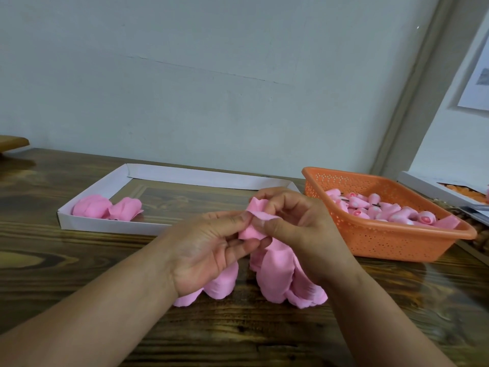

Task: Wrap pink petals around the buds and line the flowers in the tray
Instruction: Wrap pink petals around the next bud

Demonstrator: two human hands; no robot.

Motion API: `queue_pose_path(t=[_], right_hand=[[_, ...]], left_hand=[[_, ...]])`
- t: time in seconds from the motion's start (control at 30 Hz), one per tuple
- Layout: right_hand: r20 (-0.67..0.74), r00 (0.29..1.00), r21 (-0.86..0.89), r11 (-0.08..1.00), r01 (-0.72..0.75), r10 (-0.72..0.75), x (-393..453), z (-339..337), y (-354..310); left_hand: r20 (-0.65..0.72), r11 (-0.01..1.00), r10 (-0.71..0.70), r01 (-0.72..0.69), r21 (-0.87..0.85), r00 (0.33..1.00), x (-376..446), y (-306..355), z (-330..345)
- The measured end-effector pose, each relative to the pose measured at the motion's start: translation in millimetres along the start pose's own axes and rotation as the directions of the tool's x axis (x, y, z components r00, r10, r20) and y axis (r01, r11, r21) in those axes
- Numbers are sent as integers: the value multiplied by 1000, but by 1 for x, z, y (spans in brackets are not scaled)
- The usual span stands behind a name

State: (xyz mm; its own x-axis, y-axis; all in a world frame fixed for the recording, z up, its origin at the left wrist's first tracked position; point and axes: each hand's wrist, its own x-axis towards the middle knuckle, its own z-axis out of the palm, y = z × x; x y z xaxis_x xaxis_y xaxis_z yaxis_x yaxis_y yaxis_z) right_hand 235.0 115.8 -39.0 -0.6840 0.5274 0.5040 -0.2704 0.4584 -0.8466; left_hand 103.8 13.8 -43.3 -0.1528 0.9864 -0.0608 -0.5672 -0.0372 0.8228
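Note:
Both hands meet above the table's middle around one pink flower (253,219), a bud with a petal folded round it. My left hand (211,247) pinches it from the left with thumb and fingers. My right hand (293,223) grips its right side, fingers curled over the top. Under the hands lies a heap of loose pink petals (277,274). Two wrapped pink flowers (107,207) lie side by side at the left end of the shallow white tray (111,225).
An orange perforated basket (383,241) at the right holds several pink buds (375,207). Behind it stands a white box (423,185) with orange pieces inside. A wooden object (13,141) sits at the far left edge. The dark wooden table (79,260) meets a wall behind.

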Motion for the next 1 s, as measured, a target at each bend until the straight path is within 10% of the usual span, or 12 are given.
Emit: queue_pose_path(t=[0.27, 0.53, 1.0], right_hand=[[-175, 982, -135, 989, 52, -76, 2, 4, 6], [117, 993, -164, 986, -3, 23, 0, -15, -5], [-209, 975, -136, 986, -102, 72, 0, 6, -3]], left_hand=[[-1, 1000, -26, 26, 6, 1000, 0, 1, 1], [-35, 994, -38, 35, -101, 999, -1, 6, 2], [-5, 999, 10, -10, -52, 1000, -2, 3, 3]])
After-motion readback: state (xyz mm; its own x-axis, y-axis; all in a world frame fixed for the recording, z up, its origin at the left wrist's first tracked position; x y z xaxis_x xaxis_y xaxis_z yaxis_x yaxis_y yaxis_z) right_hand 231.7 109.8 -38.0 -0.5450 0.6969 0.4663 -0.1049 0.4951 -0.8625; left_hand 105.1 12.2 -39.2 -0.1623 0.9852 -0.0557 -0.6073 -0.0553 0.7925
